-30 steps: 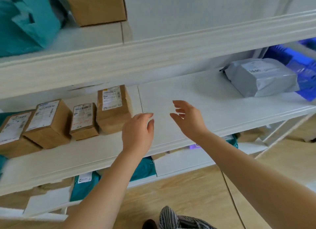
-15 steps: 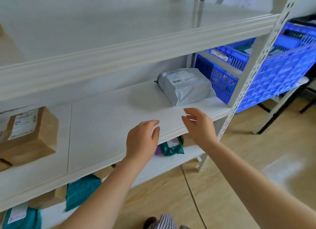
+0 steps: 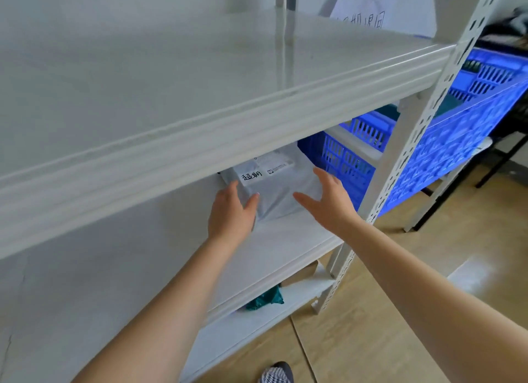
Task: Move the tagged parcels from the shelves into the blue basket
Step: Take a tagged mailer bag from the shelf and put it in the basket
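parcel: grey plastic mailer (image 3: pixel 281 194) lying flat on the middle shelf (image 3: pixel 285 245), near its right end, partly under the edge of the shelf above; white label on top with black handwritten characters
left hand: left hand (image 3: pixel 231 214) at the parcel's left near corner, thumb lying on the top face, fingers (image 3: pixel 228 189) reaching along the left side; touching it, grasp not closed as far as can be seen
right hand: right hand (image 3: pixel 328 202) at the parcel's right side, palm turned inward, fingers spread and straight, released; whether it touches the parcel cannot be told
basket: blue basket (image 3: pixel 445 145) with slotted walls, just right of the shelf unit, behind the upright post (image 3: pixel 405 154); something dark green inside, blurred
top shelf: white upper shelf (image 3: pixel 200 97), bare surface, a paper sign (image 3: pixel 363 14) with handwriting at its back
lower shelf: teal mailer (image 3: pixel 265 298) and a brown cardboard box (image 3: pixel 303 274) on the shelf below
floor: light wood floor (image 3: pixel 400 282); a checked shoe (image 3: pixel 277 374) at the bottom edge
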